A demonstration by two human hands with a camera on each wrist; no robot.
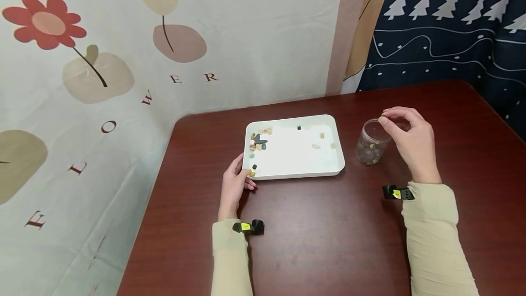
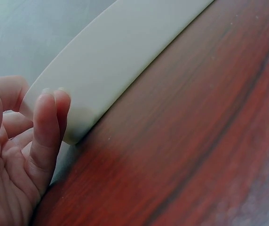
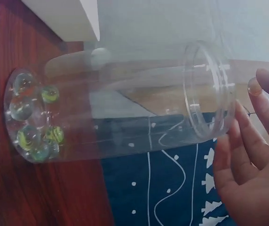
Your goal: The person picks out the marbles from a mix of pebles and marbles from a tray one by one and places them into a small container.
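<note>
My left hand (image 1: pixel 233 188) grips the near left corner of a white tray (image 1: pixel 293 169), thumb over the rim; the left wrist view shows its fingers curled round that corner. Inside the tray, pebbles (image 1: pixel 259 142) of several colours cluster at the left, and a few pieces lie at the right. Above the mouth of a clear jar (image 1: pixel 369 150), my right hand (image 1: pixel 412 140) pinches a small round marble (image 3: pixel 255 87) between thumb and forefinger. The jar stands upright, with several glass marbles (image 3: pixel 22 109) on its bottom. In the right wrist view the other fingers are beside its rim.
The reddish-brown table (image 1: pixel 308 236) runs up to a pale wall cloth (image 1: pixel 255 35) with flower prints. A dark blue cloth (image 1: pixel 435 44) with white trees hangs at the back right. Wrist cameras (image 1: pixel 257 227) sit on both sleeves.
</note>
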